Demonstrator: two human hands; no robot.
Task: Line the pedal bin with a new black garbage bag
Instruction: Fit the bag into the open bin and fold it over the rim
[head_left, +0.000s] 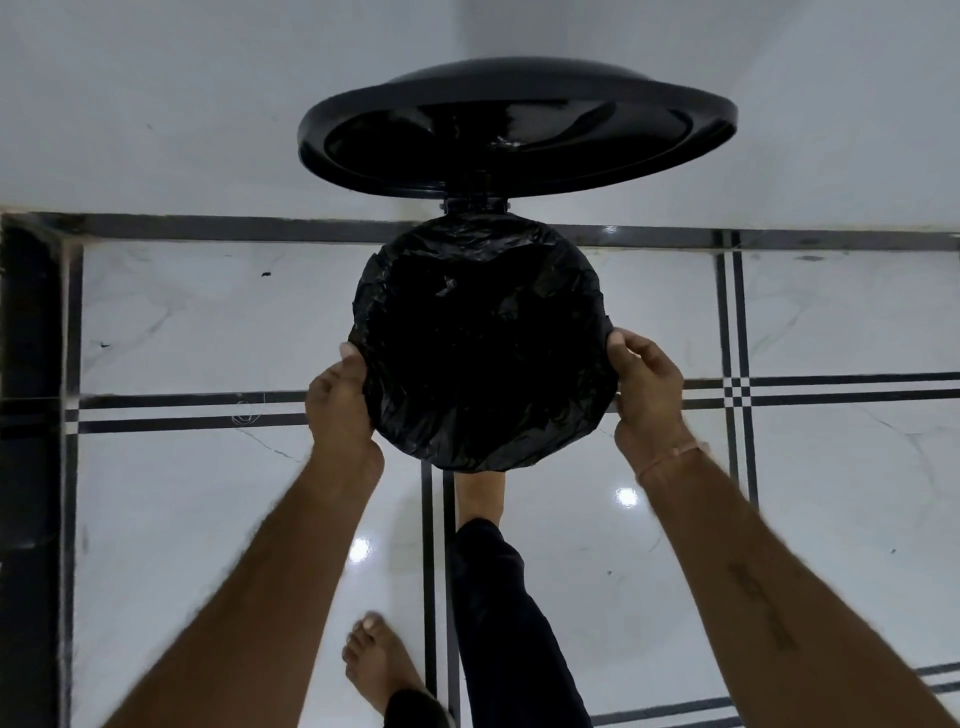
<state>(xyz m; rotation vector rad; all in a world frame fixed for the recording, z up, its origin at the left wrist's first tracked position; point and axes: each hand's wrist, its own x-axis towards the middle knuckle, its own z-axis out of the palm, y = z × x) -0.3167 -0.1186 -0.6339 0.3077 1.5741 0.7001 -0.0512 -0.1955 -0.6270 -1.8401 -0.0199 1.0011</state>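
Seen from straight above, the round pedal bin stands against the wall with its black lid (517, 127) tipped up and open. A crinkled black garbage bag (480, 343) sits inside the bin, its edge folded outward over the whole rim. My left hand (340, 402) grips the bag's folded edge on the left side of the rim. My right hand (647, 395) grips it on the right side, thumb on top. The bin's body is hidden under the bag.
My right foot (480, 499) reaches under the bin's front edge, where the pedal is hidden. My left foot (379, 660) stands on the glossy white tiled floor (208, 519) with black stripes. A white wall (156, 104) is behind the bin and a black border strip (28, 415) runs along the left.
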